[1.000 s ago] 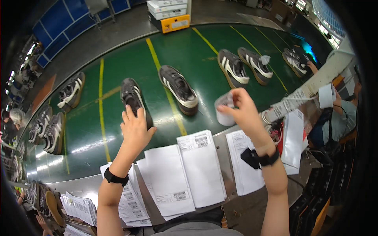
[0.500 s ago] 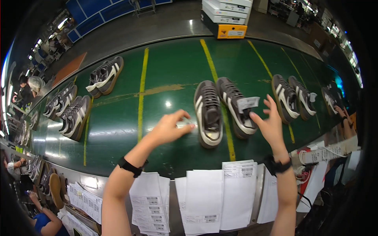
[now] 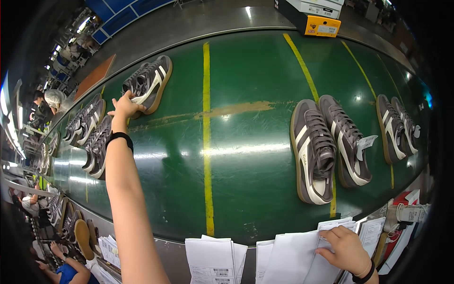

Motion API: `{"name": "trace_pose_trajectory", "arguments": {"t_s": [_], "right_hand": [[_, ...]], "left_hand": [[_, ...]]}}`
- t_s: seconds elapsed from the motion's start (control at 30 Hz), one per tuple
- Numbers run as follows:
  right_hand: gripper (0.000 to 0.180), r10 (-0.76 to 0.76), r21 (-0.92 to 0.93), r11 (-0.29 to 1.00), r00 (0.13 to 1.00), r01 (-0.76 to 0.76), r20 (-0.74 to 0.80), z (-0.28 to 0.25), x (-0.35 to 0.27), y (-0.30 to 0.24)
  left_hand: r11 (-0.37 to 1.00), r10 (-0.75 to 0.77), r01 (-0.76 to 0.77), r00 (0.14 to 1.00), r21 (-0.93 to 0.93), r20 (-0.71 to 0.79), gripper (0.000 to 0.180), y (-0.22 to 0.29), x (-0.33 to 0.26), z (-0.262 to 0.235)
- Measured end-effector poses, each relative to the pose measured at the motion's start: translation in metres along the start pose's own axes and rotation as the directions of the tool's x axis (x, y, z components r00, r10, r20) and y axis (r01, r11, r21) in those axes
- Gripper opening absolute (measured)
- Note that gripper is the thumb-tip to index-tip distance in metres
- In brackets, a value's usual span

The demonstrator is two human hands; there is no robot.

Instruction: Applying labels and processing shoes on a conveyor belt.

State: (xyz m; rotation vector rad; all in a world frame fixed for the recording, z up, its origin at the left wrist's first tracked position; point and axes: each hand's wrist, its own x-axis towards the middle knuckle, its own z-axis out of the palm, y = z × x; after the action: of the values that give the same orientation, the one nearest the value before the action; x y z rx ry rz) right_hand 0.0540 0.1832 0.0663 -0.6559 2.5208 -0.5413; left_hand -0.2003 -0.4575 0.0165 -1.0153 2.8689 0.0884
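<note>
My left hand [image 3: 124, 105] reaches to the far left, its fingers spread at the heel end of a pair of grey sneakers [image 3: 153, 85] with white stripes and gum soles. Whether its fingertips grip the heel, I cannot tell. Down at the front edge, my right hand [image 3: 344, 250] rests on a stack of white printed sheets [image 3: 298, 253], thumb apart from the bent fingers. Between and beyond my hands stands another grey pair: a left sneaker [image 3: 312, 151] and a right sneaker [image 3: 347, 142] with a white paper tag [image 3: 365, 144] at its opening.
The green conveyor belt [image 3: 246, 180] has yellow cross lines. More sneakers stand at the left [image 3: 85, 120] and right [image 3: 396, 130]. Shoe boxes [image 3: 321, 26] are stacked beyond the far edge. More printed sheets [image 3: 210, 258] hang along the front. Other people work at the left.
My view has shifted left. My left hand has moved from beside the middle sneakers to the far-left pair. My right hand has left the tagged sneaker and come down onto the sheets.
</note>
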Motion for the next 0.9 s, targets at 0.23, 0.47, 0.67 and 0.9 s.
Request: {"name": "trace_pose_trajectory", "arguments": {"t_s": [0.23,0.47,0.67,0.9], "right_hand": [[0.04,-0.106,-0.089,0.99,0.994,0.108,0.019,-0.017,0.005,-0.019],[0.028,-0.332,-0.008,0.943,0.943,0.332,0.012,-0.045,0.055,-0.065],[0.027,-0.463,0.022,0.859,0.793,0.512,-0.396,0.008,0.154,-0.093],[0.038,-0.405,-0.102,0.903,0.748,0.417,-0.527,0.033,0.199,-0.116]], "left_hand": [[0.853,0.521,-0.501,0.817,0.144,-0.246,0.048,-0.023,-0.039,0.006],[0.67,0.742,-0.742,0.668,0.032,-0.053,0.042,0.037,-0.347,0.002],[0.429,0.88,-0.896,0.444,-0.119,-0.171,0.029,0.047,-0.337,0.04],[0.349,0.923,-0.895,0.379,-0.278,-0.06,0.029,0.069,-0.351,0.02]]}}
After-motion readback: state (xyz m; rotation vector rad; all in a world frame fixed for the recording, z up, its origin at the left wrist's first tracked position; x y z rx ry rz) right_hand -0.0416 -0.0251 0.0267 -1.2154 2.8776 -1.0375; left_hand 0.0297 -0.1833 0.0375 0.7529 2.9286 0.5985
